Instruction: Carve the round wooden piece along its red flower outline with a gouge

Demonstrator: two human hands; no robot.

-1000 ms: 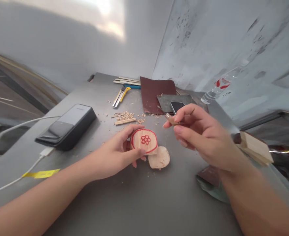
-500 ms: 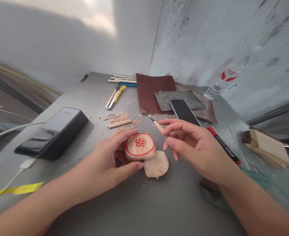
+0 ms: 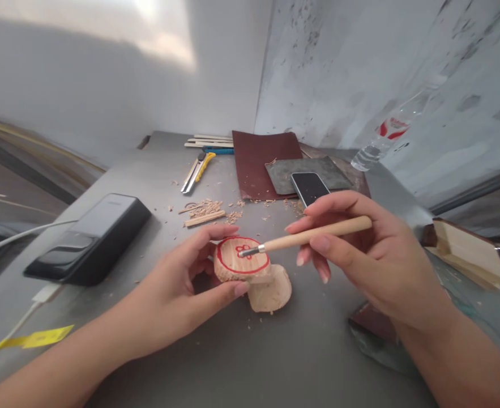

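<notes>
Centre of frame: red-ringed wooden disc [image 3: 228, 258], drawn face up, a red flower [image 3: 242, 247] in its middle; my left hand [image 3: 182, 286] is clamped on it, fingers round the far and left side, thumb along the near edge; my right hand [image 3: 372, 263] has the carving tool [image 3: 292, 240] pinched between thumb and fingers, metal tip over the flower; whether the tip touches the wood, I cannot tell.

Risks, as I judge them: a hard push leftward could make the tip skate over the smooth face and run at my left fingers, which sit beyond the rim in that line; the disc overlaps a second pale wooden piece [image 3: 275, 294], and if it bears on that uneven support it could rock under pressure; my thumb is low on the rim, so a downward slip might catch it; loose pinch on the handle, so the tip could roll and stray off the red line.

Pose: left forearm in from lower left, wrist fairly straight, hand curved like a C; right forearm in from lower right, palm partly turned inward, lower fingers loosely curled beneath the handle; tool lies shallow, its butt toward the right, tip toward the left.

Around: shavings [image 3: 209, 208] just above the disc; utility knife [image 3: 197, 171] upper centre-left, metal end toward me; phone [image 3: 309, 188] beyond my right fingers.
</notes>
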